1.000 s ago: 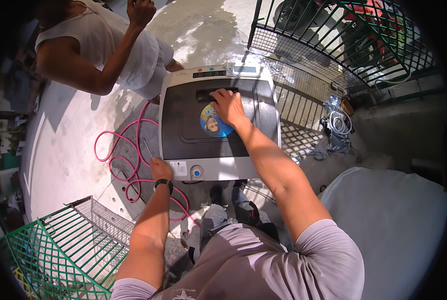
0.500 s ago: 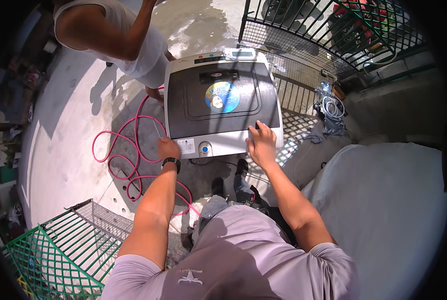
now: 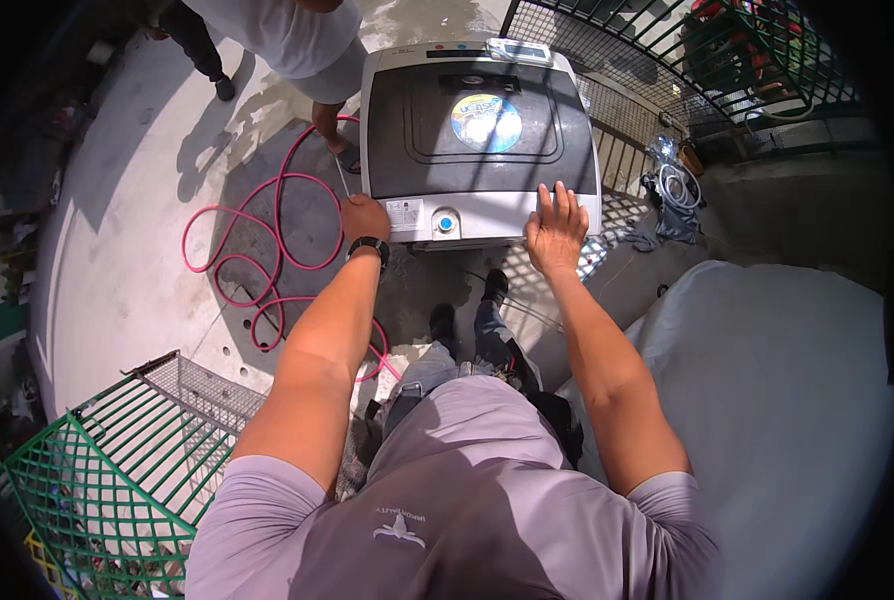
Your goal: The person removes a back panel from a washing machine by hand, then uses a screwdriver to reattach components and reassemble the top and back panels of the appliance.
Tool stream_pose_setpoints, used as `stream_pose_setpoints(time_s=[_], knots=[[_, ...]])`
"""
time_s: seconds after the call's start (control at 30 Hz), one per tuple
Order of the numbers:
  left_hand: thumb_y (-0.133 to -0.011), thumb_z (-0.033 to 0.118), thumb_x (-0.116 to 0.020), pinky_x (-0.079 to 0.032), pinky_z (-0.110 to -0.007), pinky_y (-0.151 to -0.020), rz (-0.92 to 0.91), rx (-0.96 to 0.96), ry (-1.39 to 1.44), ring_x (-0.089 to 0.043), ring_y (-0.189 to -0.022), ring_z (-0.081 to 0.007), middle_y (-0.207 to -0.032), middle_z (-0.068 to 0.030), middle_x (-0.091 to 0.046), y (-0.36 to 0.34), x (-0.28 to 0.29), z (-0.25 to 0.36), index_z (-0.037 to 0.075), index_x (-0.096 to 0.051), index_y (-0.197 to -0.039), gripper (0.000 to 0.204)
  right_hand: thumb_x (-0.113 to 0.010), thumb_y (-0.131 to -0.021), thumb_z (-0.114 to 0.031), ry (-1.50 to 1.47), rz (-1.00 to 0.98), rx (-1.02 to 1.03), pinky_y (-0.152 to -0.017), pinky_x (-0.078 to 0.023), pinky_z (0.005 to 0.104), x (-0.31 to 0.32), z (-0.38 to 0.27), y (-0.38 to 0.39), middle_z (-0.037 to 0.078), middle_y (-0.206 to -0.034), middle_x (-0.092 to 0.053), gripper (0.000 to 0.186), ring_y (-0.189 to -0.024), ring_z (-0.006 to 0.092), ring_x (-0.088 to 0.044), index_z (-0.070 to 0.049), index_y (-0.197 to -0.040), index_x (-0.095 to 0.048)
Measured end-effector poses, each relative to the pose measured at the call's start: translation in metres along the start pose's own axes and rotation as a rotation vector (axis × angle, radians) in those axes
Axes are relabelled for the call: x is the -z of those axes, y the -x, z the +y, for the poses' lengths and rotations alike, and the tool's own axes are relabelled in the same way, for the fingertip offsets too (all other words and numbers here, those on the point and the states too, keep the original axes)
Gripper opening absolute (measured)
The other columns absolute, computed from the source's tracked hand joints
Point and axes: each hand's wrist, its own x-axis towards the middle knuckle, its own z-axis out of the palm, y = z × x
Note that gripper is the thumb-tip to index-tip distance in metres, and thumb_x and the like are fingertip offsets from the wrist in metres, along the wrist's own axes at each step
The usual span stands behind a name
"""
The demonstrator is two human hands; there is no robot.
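A top-loading washing machine [image 3: 479, 140] with a dark lid, a round colourful sticker [image 3: 486, 121] and a pale front strip stands ahead of me. My left hand [image 3: 365, 217] is closed round its front left corner, beside a small label [image 3: 406, 215]. My right hand [image 3: 557, 222] lies against the front edge near the right corner, fingers slightly spread over the rim and touching it. A blue round button [image 3: 447, 224] sits between my hands. On the back panel is a small white device [image 3: 520, 52].
A person in white [image 3: 297, 35] and someone's dark-clad leg [image 3: 202, 55] are at back left. Pink hose [image 3: 217, 213] loops on concrete. Green metal gates [image 3: 97, 480] stand lower left and upper right [image 3: 746, 75]. Coiled white hose [image 3: 677, 185] lies right; a pale covered object [image 3: 757, 390] fills lower right.
My right hand has left the lid's handle recess for the front edge. The machine and both hands have moved up in the picture. The person in white has shifted; a dark-clad leg now shows.
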Motion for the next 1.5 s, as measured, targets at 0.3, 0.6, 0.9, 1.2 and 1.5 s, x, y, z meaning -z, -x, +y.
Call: stream_pose_setpoints(time_s=[0.3, 0.6, 0.9, 1.2, 1.5], knots=[[-0.098, 0.028, -0.034, -0.047, -0.060, -0.083, -0.044, 0.024, 0.029, -0.060, -0.095, -0.0540, -0.099, -0.0343, -0.064, 0.009, 0.004, 0.020, -0.008, -0.060, -0.100, 0.044, -0.049, -0.095, -0.034, 0.039, -0.065, -0.032, -0.119, -0.014, 0.0512, 0.001, 0.009, -0.001, 0.007, -0.154, -0.027, 0.059, -0.146, 0.0265, -0.021, -0.024, -0.151, -0.032], [-0.098, 0.029, -0.029, -0.049, -0.050, -0.087, -0.165, 0.106, 0.115, -0.066, -0.097, -0.0450, -0.106, -0.0320, -0.066, -0.034, -0.007, -0.022, -0.012, -0.061, -0.104, 0.052, -0.043, -0.097, -0.040, -0.018, -0.072, -0.075, -0.120, -0.007, 0.0490, 0.004, -0.001, -0.010, 0.004, -0.158, -0.023, 0.059, -0.149, 0.0227, -0.016, -0.026, -0.153, -0.029], [-0.093, 0.027, -0.033, -0.048, -0.047, -0.087, -0.186, 0.086, 0.183, -0.065, -0.097, -0.0384, -0.109, -0.0271, -0.066, 0.009, -0.010, 0.010, -0.011, -0.061, -0.104, 0.049, -0.040, -0.097, -0.041, -0.090, -0.116, -0.186, -0.120, -0.006, 0.0483, -0.001, 0.015, 0.009, 0.003, -0.159, -0.023, 0.058, -0.149, 0.0214, -0.015, -0.027, -0.153, -0.029], [-0.096, 0.030, -0.029, -0.044, -0.051, -0.098, -0.195, 0.091, 0.119, -0.059, -0.114, -0.0473, -0.122, -0.0325, -0.061, 0.002, -0.007, 0.010, -0.008, -0.059, -0.117, 0.053, -0.037, -0.099, -0.041, -0.052, -0.155, -0.159, -0.121, -0.005, 0.0478, 0.005, 0.013, 0.007, 0.002, -0.161, -0.021, 0.059, -0.150, 0.0206, -0.013, -0.026, -0.155, -0.026], [-0.099, 0.040, -0.033, -0.041, -0.052, -0.099, -0.102, 0.058, 0.064, -0.056, -0.115, -0.0501, -0.120, -0.0348, -0.060, 0.019, 0.008, 0.011, -0.009, -0.058, -0.116, 0.057, -0.034, -0.101, -0.041, 0.009, -0.249, -0.118, -0.122, -0.008, 0.0497, 0.010, 0.016, 0.004, 0.003, -0.164, -0.014, 0.061, -0.152, 0.0233, -0.010, -0.026, -0.158, -0.017]])
